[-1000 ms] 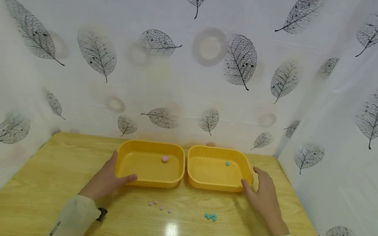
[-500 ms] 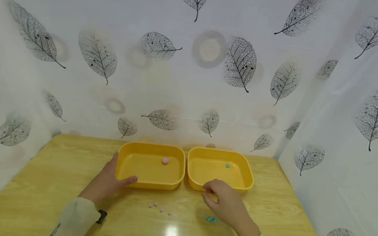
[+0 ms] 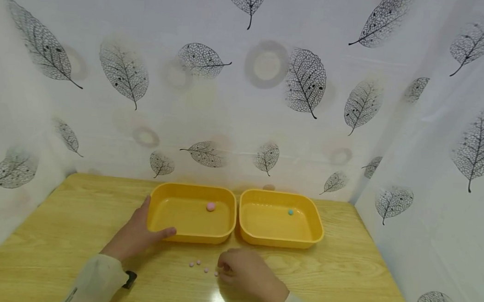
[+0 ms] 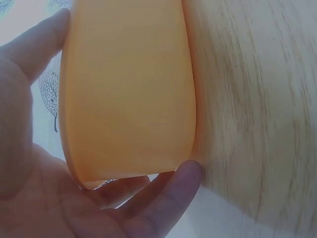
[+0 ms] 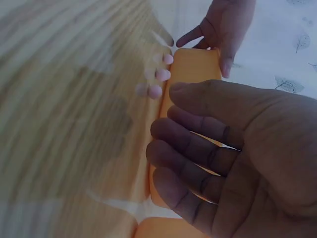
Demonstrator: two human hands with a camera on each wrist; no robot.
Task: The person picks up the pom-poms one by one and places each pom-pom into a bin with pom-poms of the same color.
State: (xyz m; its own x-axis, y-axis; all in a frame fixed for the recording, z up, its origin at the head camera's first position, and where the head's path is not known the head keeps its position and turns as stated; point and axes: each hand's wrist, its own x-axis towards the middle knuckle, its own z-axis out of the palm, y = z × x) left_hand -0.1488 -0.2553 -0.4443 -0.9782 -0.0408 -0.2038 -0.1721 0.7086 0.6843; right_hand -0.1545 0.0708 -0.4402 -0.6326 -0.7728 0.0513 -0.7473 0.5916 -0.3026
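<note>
At the head view's lower left, the left hand [image 3: 133, 235] grips the end of the left yellow tray [image 3: 183, 219], which holds a pink ball [image 3: 210, 207]. Four pink beads [image 3: 198, 262] lie lower centre on the worktop [image 3: 334, 276], just beside the loosely curled right hand [image 3: 248, 272], nothing visible in its grasp; the right yellow tray [image 3: 266, 224], right of centre, holds a teal ball [image 3: 290, 212].

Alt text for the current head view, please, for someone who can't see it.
A person's right hand is beside four small pink beads on a wooden table, while the left hand grips the outer end of the yellow left tray, which holds one pink ball. The right tray, also yellow, holds one teal ball. Behind is a leaf-print backdrop.
</note>
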